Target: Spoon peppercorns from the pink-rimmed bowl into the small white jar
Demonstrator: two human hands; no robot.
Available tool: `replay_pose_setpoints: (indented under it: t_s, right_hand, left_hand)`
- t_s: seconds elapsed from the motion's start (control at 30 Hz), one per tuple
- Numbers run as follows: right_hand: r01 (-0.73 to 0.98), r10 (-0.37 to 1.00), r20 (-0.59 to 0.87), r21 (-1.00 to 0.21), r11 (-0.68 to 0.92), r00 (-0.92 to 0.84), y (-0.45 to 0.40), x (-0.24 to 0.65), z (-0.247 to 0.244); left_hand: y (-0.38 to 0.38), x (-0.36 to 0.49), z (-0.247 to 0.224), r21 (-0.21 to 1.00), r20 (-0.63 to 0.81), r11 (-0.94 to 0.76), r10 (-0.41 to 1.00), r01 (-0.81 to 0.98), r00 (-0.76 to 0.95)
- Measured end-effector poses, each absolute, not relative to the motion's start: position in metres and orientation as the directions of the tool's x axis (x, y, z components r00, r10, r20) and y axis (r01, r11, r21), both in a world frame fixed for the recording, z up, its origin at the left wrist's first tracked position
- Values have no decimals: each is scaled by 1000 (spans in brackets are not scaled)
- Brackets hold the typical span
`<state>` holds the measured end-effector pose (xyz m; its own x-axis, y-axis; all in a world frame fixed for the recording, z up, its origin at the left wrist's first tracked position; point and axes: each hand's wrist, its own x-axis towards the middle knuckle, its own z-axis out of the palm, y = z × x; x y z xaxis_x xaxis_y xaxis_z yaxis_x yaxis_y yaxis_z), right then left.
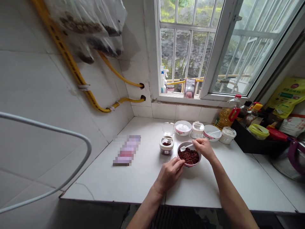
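A bowl (190,165) full of dark reddish-brown dried grains, which look like peppercorns (190,157), stands on the white counter. My left hand (169,173) pinches the bowl's near left rim. In my right hand (203,148) is the handle of a small white spoon (183,149); its head is over the grains at the far side of the bowl. Just left and behind the bowl stands a seasoning jar (166,147) with its clear lid (168,128) flipped up and similar dark grains inside.
Behind are two flowered bowls (183,128) (212,133) with white contents and two white-lidded jars (197,129) (228,135). An oil bottle (227,113) and a black box (247,140) of condiments stand right. A blurred purple packet (127,151) lies left. A phone (190,88) leans at the window.
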<state>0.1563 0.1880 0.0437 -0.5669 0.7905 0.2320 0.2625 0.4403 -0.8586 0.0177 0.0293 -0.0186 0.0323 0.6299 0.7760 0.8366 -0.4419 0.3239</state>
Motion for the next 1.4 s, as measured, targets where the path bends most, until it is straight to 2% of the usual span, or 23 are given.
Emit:
replay_pose_setpoints:
  t_s: [0.17, 0.4, 0.67, 1.17, 1.4]
  right_hand:
    - [255, 785, 209, -870, 421, -584, 188, 157, 45]
    - [306, 730, 235, -795, 524, -641, 178, 153, 46]
    - [302, 696, 115, -842, 447, -709, 182, 159, 49]
    - [287, 776, 160, -868, 405, -610, 188, 160, 47]
    - [258, 807, 94, -920, 294, -583, 193, 159, 42]
  left_hand:
    - [30, 18, -21, 330, 768, -436, 640, 837, 31]
    - [29, 18, -21, 328, 767, -432, 640, 840, 30]
    - [30, 18, -20, 327, 774, -444, 632, 834, 33]
    - [30, 18, -19, 319, 782, -452, 623, 833, 39]
    - [29, 18, -20, 331, 763, -430, 646, 840, 30]
